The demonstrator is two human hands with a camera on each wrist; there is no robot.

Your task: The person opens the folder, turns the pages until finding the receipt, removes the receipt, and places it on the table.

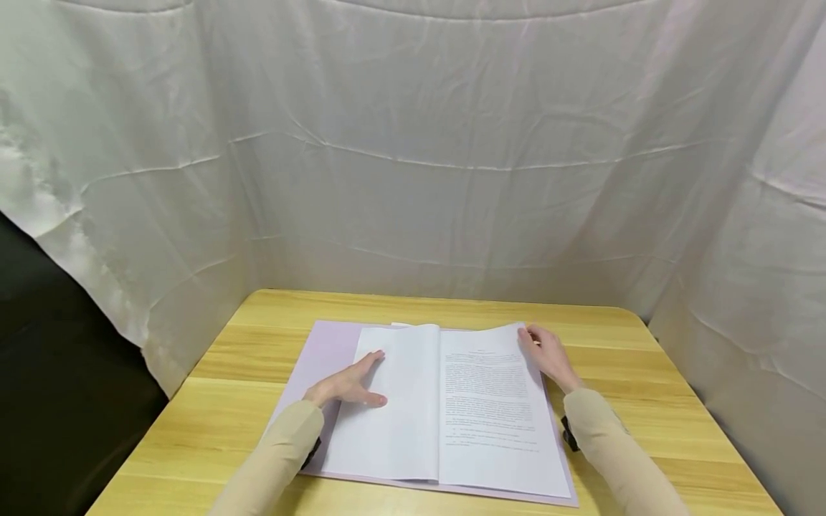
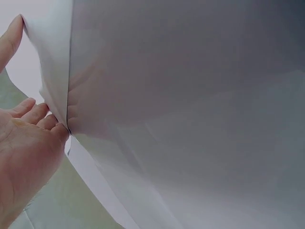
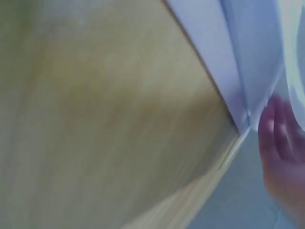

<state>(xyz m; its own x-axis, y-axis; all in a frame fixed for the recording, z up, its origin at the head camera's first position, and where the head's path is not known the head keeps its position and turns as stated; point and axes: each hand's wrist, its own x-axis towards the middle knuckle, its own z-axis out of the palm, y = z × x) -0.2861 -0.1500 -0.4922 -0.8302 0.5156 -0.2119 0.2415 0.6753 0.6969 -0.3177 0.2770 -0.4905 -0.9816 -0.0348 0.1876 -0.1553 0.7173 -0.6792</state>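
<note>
A lilac folder lies spread on the table with printed paper in it. On its left side is a blank white page, and my left hand rests over that page with thumb and fingers spread. In the left wrist view, the fingertips of the left hand meet the paper's edge. My right hand pinches the top right corner of the printed page, whose upper edge is raised and curved. The right wrist view shows the right hand's fingers beside the lifted white sheet.
The folder lies on a wood-grain table, close to its front. Pale grey curtains hang behind the table and along both sides. A dark area shows beyond the table at the far left.
</note>
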